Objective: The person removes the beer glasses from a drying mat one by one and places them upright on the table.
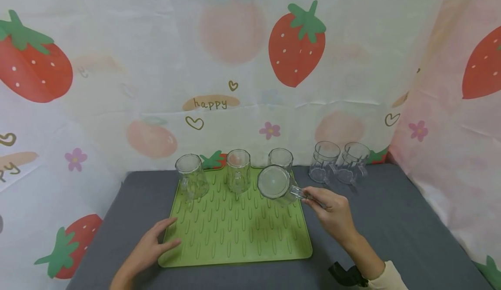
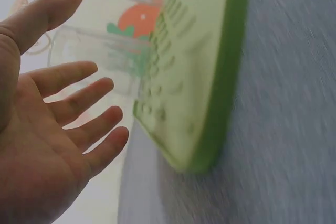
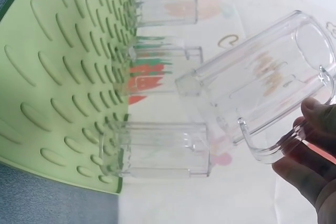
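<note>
My right hand [image 1: 332,211] grips a clear glass mug [image 1: 274,182] by its handle. The mug hangs tilted above the right part of a green ridged mat [image 1: 242,238], with one round end facing the head camera. Behind it, partly hidden, a second mug [image 1: 281,154] stands at the mat's back edge. Two more mugs, one in the middle [image 1: 238,172] and one at the left [image 1: 192,177], stand along that edge. At the mat's left side is my left hand [image 1: 146,248], fingers spread and holding nothing; its palm [image 2: 42,145] shows bare in the left wrist view.
Two glass mugs, a nearer-left one [image 1: 324,164] and a right one [image 1: 352,164], stand close together on the dark grey table [image 1: 375,211], right of the mat. A strawberry-print cloth [image 1: 242,64] hangs behind the table and at both sides.
</note>
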{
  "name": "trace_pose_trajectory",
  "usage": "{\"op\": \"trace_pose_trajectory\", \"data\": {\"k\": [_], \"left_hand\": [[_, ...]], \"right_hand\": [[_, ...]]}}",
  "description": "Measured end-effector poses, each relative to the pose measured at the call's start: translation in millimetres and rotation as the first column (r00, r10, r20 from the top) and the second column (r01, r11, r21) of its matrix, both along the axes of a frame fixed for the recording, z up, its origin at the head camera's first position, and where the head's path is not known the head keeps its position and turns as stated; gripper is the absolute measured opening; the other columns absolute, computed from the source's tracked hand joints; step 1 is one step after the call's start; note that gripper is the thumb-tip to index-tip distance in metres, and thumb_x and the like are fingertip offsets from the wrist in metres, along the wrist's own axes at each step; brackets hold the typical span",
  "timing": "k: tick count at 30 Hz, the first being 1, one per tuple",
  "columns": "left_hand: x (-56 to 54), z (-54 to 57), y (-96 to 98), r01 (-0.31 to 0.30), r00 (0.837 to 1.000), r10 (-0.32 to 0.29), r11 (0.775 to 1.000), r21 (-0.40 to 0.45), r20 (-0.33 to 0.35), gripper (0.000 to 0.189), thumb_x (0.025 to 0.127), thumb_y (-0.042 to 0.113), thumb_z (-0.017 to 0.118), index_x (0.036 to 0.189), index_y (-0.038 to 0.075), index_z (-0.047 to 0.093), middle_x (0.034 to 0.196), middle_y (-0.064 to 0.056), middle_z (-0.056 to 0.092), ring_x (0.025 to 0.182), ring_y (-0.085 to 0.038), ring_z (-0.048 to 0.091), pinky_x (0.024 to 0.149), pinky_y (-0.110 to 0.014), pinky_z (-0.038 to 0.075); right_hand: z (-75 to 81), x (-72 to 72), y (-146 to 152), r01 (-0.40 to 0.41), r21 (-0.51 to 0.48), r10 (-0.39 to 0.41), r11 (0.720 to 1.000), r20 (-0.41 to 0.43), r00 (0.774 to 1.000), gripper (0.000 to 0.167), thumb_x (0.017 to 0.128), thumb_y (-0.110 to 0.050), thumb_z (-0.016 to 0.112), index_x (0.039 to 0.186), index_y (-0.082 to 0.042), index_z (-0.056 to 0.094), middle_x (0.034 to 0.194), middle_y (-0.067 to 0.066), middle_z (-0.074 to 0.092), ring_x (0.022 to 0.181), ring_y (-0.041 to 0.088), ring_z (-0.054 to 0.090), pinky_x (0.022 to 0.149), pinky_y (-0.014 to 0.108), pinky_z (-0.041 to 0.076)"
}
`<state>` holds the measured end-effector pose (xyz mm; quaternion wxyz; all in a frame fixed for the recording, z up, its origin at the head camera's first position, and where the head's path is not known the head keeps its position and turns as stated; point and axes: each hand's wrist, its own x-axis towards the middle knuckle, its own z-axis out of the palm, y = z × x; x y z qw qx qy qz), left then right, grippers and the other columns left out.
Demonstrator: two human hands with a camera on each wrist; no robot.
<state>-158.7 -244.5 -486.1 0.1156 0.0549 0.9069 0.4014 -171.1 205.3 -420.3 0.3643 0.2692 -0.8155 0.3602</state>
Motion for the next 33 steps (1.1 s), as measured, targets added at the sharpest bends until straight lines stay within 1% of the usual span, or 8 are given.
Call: {"op": "trace_pose_trajectory", "data": {"k": [9, 13, 17, 18, 22, 25, 28, 33], "left_hand": [[-6.6, 13.6, 24.9, -0.017, 1.0, 0.02, 0.982, 0.187, -0.012, 0.075, 0.096, 0.029, 0.061, 0.154, 0.001, 0.022, 0.149, -0.023, 0.043, 0.14, -0.042, 0.036, 0.112, -0.058, 0.035], [-8.9, 19.1, 34.3, 0.009, 1.0, -0.006, 0.972, 0.235, -0.014, 0.072, 0.097, 0.031, 0.061, 0.153, 0.003, 0.026, 0.149, -0.023, 0.043, 0.14, -0.04, 0.037, 0.112, -0.057, 0.035], [-12.5, 23.2, 41.5, 0.026, 0.999, -0.032, 0.956, 0.292, 0.017, 0.068, 0.098, 0.031, 0.059, 0.153, 0.003, 0.029, 0.15, -0.023, 0.042, 0.14, -0.041, 0.037, 0.111, -0.054, 0.038], [-13.7, 24.1, 43.1, 0.025, 0.999, -0.035, 0.953, 0.301, 0.029, 0.068, 0.098, 0.031, 0.059, 0.153, 0.004, 0.029, 0.15, -0.022, 0.042, 0.14, -0.041, 0.037, 0.11, -0.053, 0.039], [-20.4, 28.7, 48.7, 0.019, 0.996, -0.043, 0.952, 0.307, 0.073, 0.068, 0.098, 0.034, 0.057, 0.152, 0.004, 0.03, 0.149, -0.021, 0.043, 0.138, -0.041, 0.04, 0.106, -0.052, 0.044], [-26.5, 33.7, 52.5, 0.022, 0.996, -0.048, 0.954, 0.3, 0.078, 0.068, 0.098, 0.037, 0.057, 0.152, 0.004, 0.031, 0.149, -0.02, 0.044, 0.137, -0.038, 0.042, 0.106, -0.052, 0.043], [-32.9, 39.3, 57.0, 0.023, 0.995, -0.054, 0.947, 0.321, 0.085, 0.068, 0.097, 0.04, 0.057, 0.151, 0.005, 0.033, 0.149, -0.019, 0.044, 0.138, -0.036, 0.042, 0.109, -0.053, 0.04], [-39.4, 47.4, 66.8, 0.039, 0.991, -0.085, 0.92, 0.389, 0.101, 0.067, 0.097, 0.041, 0.057, 0.151, 0.008, 0.033, 0.151, -0.017, 0.043, 0.141, -0.035, 0.039, 0.114, -0.053, 0.034]], "right_hand": [[3.3, 0.3, 0.3, 0.019, 0.087, -0.01, 0.996, -0.102, 0.995, 0.039, 0.061, 0.009, 0.083, 0.097, -0.004, 0.075, 0.088, 0.006, 0.075, 0.075, 0.017, 0.07, 0.068, 0.013, 0.054], [5.4, 0.0, -1.0, 0.006, 0.112, 0.011, 0.994, -0.148, 0.989, 0.039, 0.06, 0.009, 0.083, 0.097, -0.003, 0.075, 0.087, 0.008, 0.074, 0.075, 0.018, 0.07, 0.068, 0.015, 0.054], [6.5, -0.6, -1.8, -0.007, 0.133, 0.03, 0.991, -0.17, 0.985, 0.04, 0.059, 0.008, 0.083, 0.097, -0.001, 0.075, 0.089, 0.009, 0.074, 0.077, 0.02, 0.07, 0.068, 0.017, 0.055], [6.3, -0.8, -1.8, -0.015, 0.133, 0.038, 0.991, -0.168, 0.985, 0.038, 0.061, 0.007, 0.082, 0.098, -0.001, 0.075, 0.089, 0.01, 0.074, 0.077, 0.021, 0.07, 0.068, 0.018, 0.055], [5.9, -2.5, -2.5, -0.061, 0.13, 0.082, 0.99, -0.162, 0.983, 0.019, 0.085, -0.013, 0.072, 0.098, 0.001, 0.075, 0.09, 0.012, 0.074, 0.076, 0.022, 0.069, 0.066, 0.018, 0.055], [7.0, -4.0, -4.2, -0.095, 0.142, 0.119, 0.985, -0.17, 0.978, 0.034, 0.097, -0.027, 0.056, 0.097, 0.001, 0.075, 0.089, 0.013, 0.073, 0.075, 0.023, 0.069, 0.064, 0.02, 0.054], [8.9, -5.4, -5.7, -0.105, 0.167, 0.136, 0.98, -0.187, 0.973, 0.036, 0.099, -0.029, 0.053, 0.096, 0.001, 0.075, 0.089, 0.012, 0.073, 0.076, 0.023, 0.069, 0.064, 0.022, 0.055], [10.0, -6.1, -6.7, -0.091, 0.191, 0.135, 0.977, -0.231, 0.964, 0.035, 0.099, -0.027, 0.054, 0.094, 0.001, 0.075, 0.087, 0.011, 0.073, 0.077, 0.024, 0.07, 0.065, 0.024, 0.056]]}}
